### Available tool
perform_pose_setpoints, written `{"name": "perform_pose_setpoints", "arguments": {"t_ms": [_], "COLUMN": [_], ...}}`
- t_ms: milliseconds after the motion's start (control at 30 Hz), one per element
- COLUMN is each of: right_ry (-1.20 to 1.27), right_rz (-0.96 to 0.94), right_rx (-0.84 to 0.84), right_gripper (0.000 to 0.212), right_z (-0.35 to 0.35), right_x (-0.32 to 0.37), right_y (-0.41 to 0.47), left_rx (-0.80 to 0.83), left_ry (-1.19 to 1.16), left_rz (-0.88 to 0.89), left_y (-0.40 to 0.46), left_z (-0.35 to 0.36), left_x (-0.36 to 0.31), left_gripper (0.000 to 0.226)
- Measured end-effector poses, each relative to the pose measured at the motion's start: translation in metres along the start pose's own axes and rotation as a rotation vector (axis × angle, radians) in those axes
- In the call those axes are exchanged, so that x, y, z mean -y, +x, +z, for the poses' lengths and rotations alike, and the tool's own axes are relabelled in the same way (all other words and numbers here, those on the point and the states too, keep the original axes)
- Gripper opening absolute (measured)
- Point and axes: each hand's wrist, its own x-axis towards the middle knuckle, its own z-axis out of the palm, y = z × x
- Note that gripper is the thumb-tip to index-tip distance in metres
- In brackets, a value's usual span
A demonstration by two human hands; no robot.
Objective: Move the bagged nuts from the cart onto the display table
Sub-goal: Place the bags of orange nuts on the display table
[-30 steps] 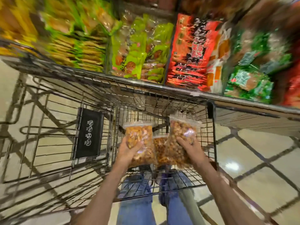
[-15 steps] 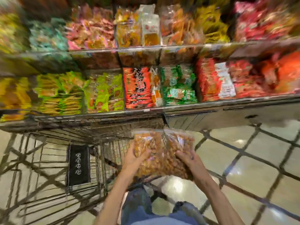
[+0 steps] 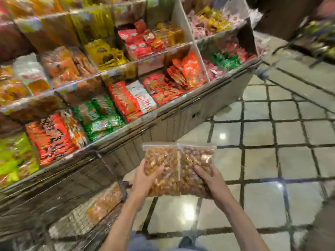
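The person is holding two clear zip-top bags of nuts (image 3: pixel 178 169) side by side, both hands pressing in from the outer edges. The left hand (image 3: pixel 145 180) is gripping the left bag with the thumb across its front, and the right hand (image 3: pixel 211 180) is gripping the right bag the same way, fingers wrapping behind. The bags are touching each other along their inner edges and hanging upright over the tiled floor (image 3: pixel 262 160), just beside the near edge of the display table (image 3: pixel 181 115), not yet on it.

The table is running from near left to far right, split into compartments packed with snack packets in red, green, yellow and orange. The wire cart (image 3: pixel 76 220) is showing blurred at the near left, low against the table's side, with another bag of nuts (image 3: pixel 105 203) lying inside it. Blue jeans (image 3: pixel 145 243) are showing at the bottom edge between the forearms.
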Motion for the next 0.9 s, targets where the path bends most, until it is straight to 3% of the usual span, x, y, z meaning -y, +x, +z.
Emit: {"name": "perform_pose_setpoints", "arguments": {"t_ms": [67,233,300,367,467,567,667,900], "right_ry": [0.043,0.155,0.195,0.236,0.278,0.297,0.327,0.382], "right_rz": [-0.015,-0.062,-0.076,-0.089,-0.089,-0.096,-0.106,-0.159], "right_rx": [-0.082,-0.309,-0.372,-0.454,-0.601,-0.74,-0.824,-0.968], "right_gripper": [0.038,0.055,0.049,0.039,0.04,0.043,0.051,0.037], "right_z": [-0.047,-0.15,-0.179,-0.211,-0.262,-0.315,-0.365,-0.472], "right_x": [0.003,0.009,0.011,0.012,0.014,0.021,0.034,0.089], "right_y": [-0.012,-0.037,-0.044,-0.048,-0.045,-0.032,-0.018,0.021], "left_rx": [0.069,0.295,0.367,0.448,0.567,0.685,0.804,1.031], "left_ry": [0.041,0.092,0.121,0.143,0.176,0.202,0.225,0.3], "left_rz": [0.026,0.024,0.023,0.021,0.013,0.008,0.014,0.038], "left_y": [0.004,0.018,0.023,0.033,0.051,0.077,0.102,0.161], "left_z": [0.049,0.171,0.209,0.254,0.326,0.401,0.474,0.632], "left_x": [-0.007,-0.025,-0.031,-0.035,-0.042,-0.047,-0.061,-0.109], "left_gripper": [0.051,0.063,0.066,0.061,0.045,0.05,0.055,0.066]}}
